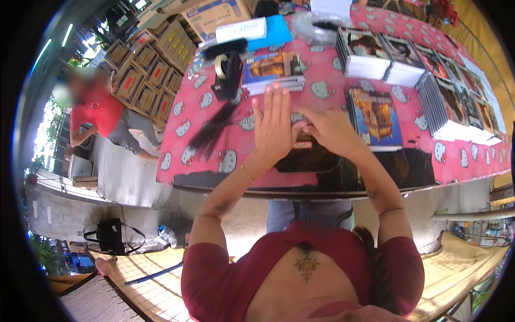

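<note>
My left hand (273, 126) lies stretched out, its fingers straight and pointing away from me, just short of a stack of notebooks (273, 72) with a golden building on the cover. My right hand (333, 131) is closed, with curled fingers and thumb at the far edge of a dark-covered notebook (308, 160). Both thumbs nearly meet there; the hands hide most of that edge. A bundle of black spiral binding coils (214, 129) lies left of my left hand. To the right of my right hand rests a second stack of building-cover notebooks (375, 115).
A black tape dispenser (228, 75) stands at the far left of the pink patterned table (247, 150). More notebook stacks (367, 51) fill the right side. Cardboard boxes (147, 80) are piled beyond the table. A person in red (102, 112) stands at the left.
</note>
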{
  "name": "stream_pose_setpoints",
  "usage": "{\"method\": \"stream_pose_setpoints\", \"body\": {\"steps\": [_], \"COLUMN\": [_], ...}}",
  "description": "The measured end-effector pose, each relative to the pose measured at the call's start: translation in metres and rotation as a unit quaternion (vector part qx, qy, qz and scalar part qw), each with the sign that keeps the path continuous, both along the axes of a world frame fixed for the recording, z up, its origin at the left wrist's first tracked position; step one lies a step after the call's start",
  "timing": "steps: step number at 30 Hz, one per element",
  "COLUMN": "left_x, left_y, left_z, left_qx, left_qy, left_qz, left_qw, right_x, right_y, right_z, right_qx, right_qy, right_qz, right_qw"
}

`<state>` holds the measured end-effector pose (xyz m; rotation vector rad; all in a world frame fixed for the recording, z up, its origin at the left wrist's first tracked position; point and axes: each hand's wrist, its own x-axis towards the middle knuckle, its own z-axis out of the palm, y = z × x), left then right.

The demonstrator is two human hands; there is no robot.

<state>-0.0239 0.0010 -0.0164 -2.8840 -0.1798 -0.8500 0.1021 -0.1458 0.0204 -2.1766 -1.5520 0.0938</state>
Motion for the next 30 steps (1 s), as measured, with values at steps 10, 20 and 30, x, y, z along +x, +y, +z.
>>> {"method": "stream_pose_setpoints", "body": {"steps": [10,20,30], "left_x": [-0.010,-0.012,-0.008], "left_y": [0.006,0.025,0.019], "left_z": [0.022,0.031,0.028], "left_qx": [-0.063,-0.105,-0.022], "left_qy": [-0.066,-0.046,-0.012], "left_qz": [-0.105,-0.144,-0.048], "left_qw": [0.990,0.983,0.999], "right_x": [0.028,0.018,0.013], "right_y": [-0.032,-0.023,-0.018], "right_z": [-0.077,-0.081,-0.085], "right_qx": [0.314,0.359,0.384], "right_qy": [0.448,0.462,0.381], "right_qz": [0.058,-0.013,-0.025], "right_qw": [0.835,0.811,0.840]}}
